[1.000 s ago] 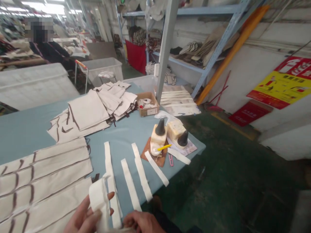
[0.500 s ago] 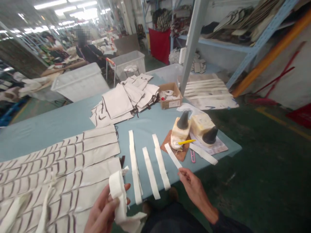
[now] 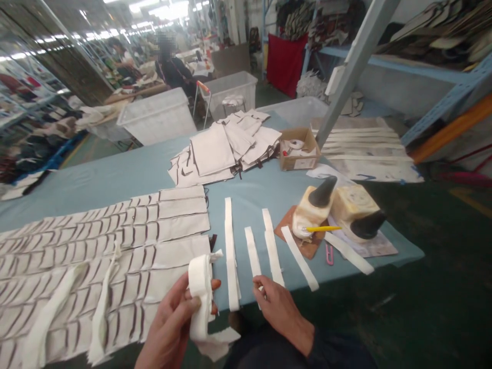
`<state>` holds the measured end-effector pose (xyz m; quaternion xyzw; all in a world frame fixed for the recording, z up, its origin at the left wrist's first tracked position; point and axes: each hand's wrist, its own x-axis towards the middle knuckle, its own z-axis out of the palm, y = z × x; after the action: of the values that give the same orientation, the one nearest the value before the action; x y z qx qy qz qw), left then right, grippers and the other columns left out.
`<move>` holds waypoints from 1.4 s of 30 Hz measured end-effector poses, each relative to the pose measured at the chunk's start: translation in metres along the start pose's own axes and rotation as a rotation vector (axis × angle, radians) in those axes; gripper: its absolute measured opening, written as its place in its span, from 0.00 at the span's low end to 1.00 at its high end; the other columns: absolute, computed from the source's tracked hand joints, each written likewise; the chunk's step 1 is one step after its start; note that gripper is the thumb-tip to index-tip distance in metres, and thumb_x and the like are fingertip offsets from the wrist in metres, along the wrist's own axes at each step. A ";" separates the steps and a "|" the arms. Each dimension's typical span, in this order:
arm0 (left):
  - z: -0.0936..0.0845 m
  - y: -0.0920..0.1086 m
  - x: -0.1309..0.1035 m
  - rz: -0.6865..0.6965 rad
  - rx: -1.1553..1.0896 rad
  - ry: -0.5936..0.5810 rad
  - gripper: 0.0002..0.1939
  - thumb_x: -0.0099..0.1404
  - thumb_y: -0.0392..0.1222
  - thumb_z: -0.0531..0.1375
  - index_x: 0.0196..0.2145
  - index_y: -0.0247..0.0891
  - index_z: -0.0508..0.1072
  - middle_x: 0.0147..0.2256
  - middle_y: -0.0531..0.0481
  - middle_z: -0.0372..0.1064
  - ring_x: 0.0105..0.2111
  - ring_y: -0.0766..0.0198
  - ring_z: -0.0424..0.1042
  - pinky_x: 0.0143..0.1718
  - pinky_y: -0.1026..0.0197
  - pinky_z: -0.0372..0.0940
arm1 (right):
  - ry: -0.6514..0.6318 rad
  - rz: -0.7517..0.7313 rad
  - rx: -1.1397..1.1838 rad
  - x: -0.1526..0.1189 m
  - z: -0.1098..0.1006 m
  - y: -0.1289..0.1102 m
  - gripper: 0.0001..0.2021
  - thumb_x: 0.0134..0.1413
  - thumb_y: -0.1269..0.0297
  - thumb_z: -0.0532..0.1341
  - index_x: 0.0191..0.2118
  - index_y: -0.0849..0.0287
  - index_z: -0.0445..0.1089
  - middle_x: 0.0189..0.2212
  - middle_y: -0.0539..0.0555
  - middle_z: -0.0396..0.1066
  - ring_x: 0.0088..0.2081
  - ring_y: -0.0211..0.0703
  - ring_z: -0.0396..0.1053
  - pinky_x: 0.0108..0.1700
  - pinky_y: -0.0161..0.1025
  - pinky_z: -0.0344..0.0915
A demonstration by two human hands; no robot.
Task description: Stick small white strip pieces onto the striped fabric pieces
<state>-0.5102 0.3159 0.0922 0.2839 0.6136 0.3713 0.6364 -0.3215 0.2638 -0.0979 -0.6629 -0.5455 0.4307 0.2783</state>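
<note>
Head view: folded strip [image 3: 199,274] sits between left fingers [image 3: 186,310].

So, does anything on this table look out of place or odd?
Mildly: two white strips lie loose and curved across the striped cloth at left, while the other strips farther right lie nearly straight. The cloth pile behind looks untidy too, its pieces splayed at different angles.

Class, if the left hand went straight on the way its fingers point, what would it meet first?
The left hand, holding the white band, would probably meet the long white strip lying beyond it on the table; the hand's height is unclear, so it might pass above.
</note>
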 end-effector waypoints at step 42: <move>-0.022 -0.029 -0.013 -0.133 -0.115 -0.007 0.33 0.51 0.45 0.74 0.54 0.37 0.76 0.38 0.42 0.83 0.25 0.62 0.75 0.25 0.65 0.67 | 0.040 -0.573 -0.349 0.057 -0.021 0.000 0.17 0.57 0.65 0.60 0.52 0.59 0.73 0.63 0.65 0.67 0.64 0.64 0.61 0.67 0.63 0.53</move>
<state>-0.5279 0.2871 0.0743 0.2069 0.6066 0.3619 0.6769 -0.3018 0.3212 -0.1032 -0.5286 -0.7698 0.2217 0.2809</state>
